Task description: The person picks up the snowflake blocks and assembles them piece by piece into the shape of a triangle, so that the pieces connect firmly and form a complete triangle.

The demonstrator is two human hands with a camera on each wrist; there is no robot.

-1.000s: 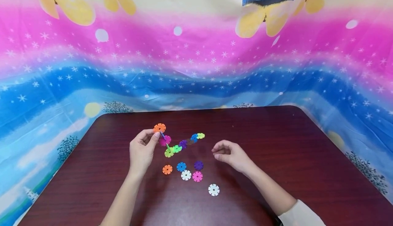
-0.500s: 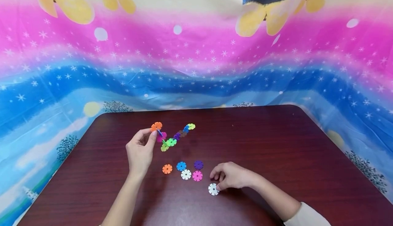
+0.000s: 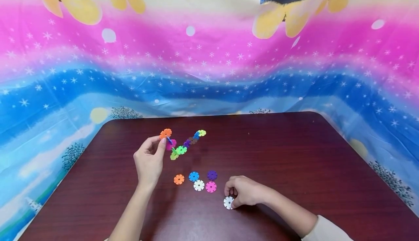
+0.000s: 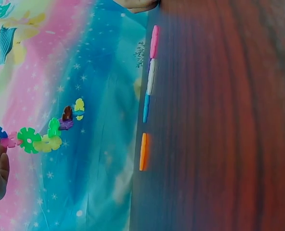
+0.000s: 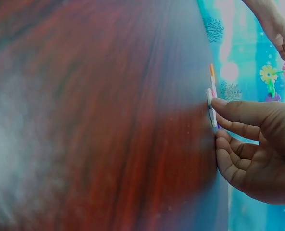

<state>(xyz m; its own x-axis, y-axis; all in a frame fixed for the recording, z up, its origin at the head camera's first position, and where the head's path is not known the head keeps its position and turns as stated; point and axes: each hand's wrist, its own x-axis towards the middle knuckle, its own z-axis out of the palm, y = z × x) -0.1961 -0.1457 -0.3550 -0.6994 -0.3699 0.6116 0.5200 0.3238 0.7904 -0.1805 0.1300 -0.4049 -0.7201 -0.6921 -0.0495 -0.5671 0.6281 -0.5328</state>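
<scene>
My left hand pinches an orange notched disc at one end of a chain of interlocking plastic discs. The chain hangs in the air over the table, running through blue, pink and green pieces to a yellow disc at its far end. Low on the right, my right hand pinches a white notched disc by its edge at the tabletop. From the right wrist view, the thumb lies against that white disc; the fingertips behind it are partly hidden.
Between the hands, loose discs lie flat on the dark wooden table: orange, blue, another white, pink and purple. A printed cloth hangs behind the table.
My right hand has come down and toward me onto the white disc, which has shifted very slightly. My left hand has moved a little left, swinging the chain left and away.
</scene>
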